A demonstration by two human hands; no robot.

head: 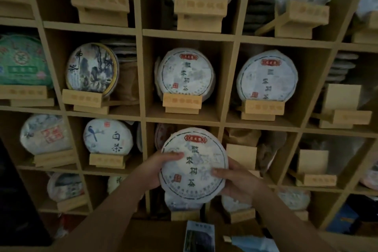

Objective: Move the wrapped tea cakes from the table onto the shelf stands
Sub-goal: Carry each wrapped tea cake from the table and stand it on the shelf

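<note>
A round white-wrapped tea cake [194, 164] with a red label and dark characters is upright in front of the lower middle cubby of the wooden shelf [143, 75]. My left hand [161, 168] grips its left edge, thumb across the face. My right hand [233, 180] grips its right edge, thumb on the front. Any stand in that cubby is hidden behind the cake. Matching cakes sit on stands directly above [187, 73] and to the upper right [267, 76]. Bare wooden stands show at the lower right [242, 156], further right [313, 166] and above [343, 104].
Other cubbies hold wrapped cakes on wooden stands, among them a bird-print cake [108, 136] to the left and a green one [22, 61] at the far left. Below the shelf, a dark booklet [199, 236] and blue paper [255, 243] lie on the table.
</note>
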